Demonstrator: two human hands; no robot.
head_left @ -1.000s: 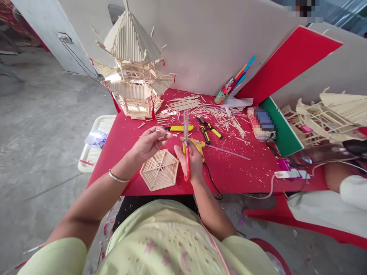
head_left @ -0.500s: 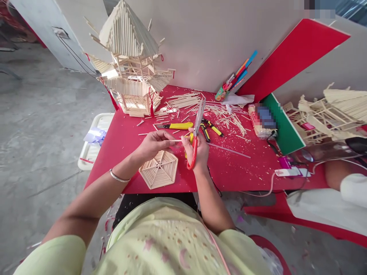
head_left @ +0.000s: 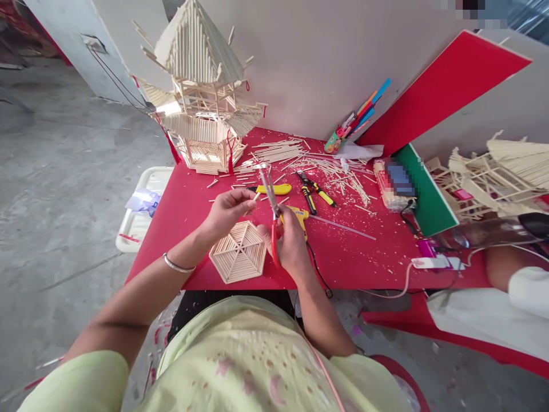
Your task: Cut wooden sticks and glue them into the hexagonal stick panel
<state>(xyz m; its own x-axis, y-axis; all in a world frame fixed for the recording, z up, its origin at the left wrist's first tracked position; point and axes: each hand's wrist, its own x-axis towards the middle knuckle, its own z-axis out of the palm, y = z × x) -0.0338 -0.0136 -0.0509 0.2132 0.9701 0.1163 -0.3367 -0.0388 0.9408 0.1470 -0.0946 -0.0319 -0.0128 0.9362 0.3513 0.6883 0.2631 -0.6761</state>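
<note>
Between the thumb and fingers of my left hand (head_left: 231,212) is a short thin wooden stick (head_left: 257,196), its tip pointing toward the scissor blades. My right hand (head_left: 291,243) is wrapped round the red handles of a pair of scissors (head_left: 270,191); the blades point up and away, slightly apart. Below both hands a hexagonal panel of wooden sticks (head_left: 239,254) lies flat on the red table (head_left: 351,257). Behind my right hand sits a yellow glue gun (head_left: 300,214), partly hidden, with a clear glue stick (head_left: 343,226) extending from it.
A stick-built pagoda (head_left: 199,91) stands at the back left. Loose sticks (head_left: 278,151), a yellow utility knife (head_left: 274,189) and pliers (head_left: 315,191) lie beyond my hands. A pen cup (head_left: 334,140) and green board (head_left: 424,191) are farther right; another person's arm (head_left: 506,266) rests at the right edge.
My right hand has turned the scissors upright and drawn away from the stick, which it was touching earlier. My left hand keeps the stick, now tilted upward. The view has shifted slightly.
</note>
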